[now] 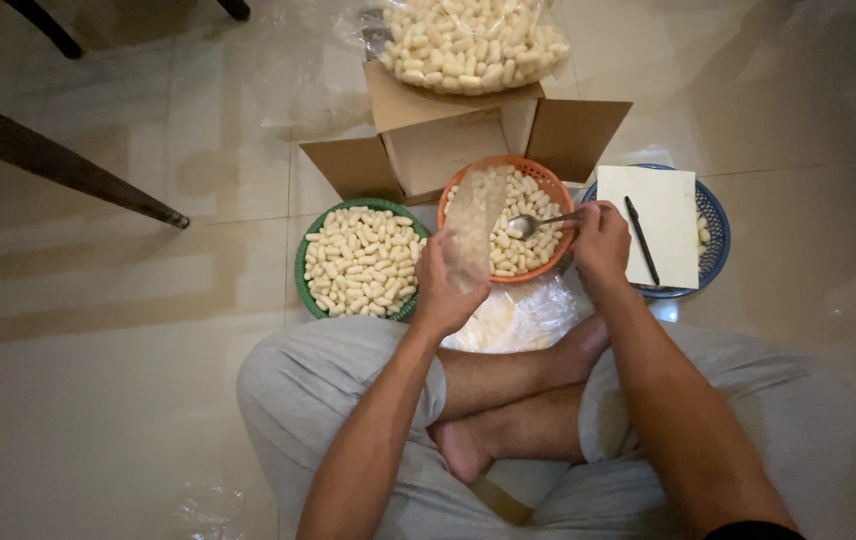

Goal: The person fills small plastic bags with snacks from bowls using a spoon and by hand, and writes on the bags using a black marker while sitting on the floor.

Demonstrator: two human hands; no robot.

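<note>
On the floor at left we see a green basket (360, 260) full of pale oblong pieces; just right of it our left hand (440, 288) is closed round a small clear bag (472, 225), held upright w/ its mouth up. Next, an orange basket (539, 176) w/ more pieces, and our right hand (600, 240) pinches a metal spoon (528, 224), bowl over the orange basket. Far right: blue basket (713, 240) under a cream card (666, 220) w/ a black pen (641, 238); behind, an open cardboard box (448, 140).

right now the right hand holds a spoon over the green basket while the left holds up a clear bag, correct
Not quite. In the head view the right hand holds the spoon over the orange basket, not the green basket. The left hand does hold up the clear bag.
</note>
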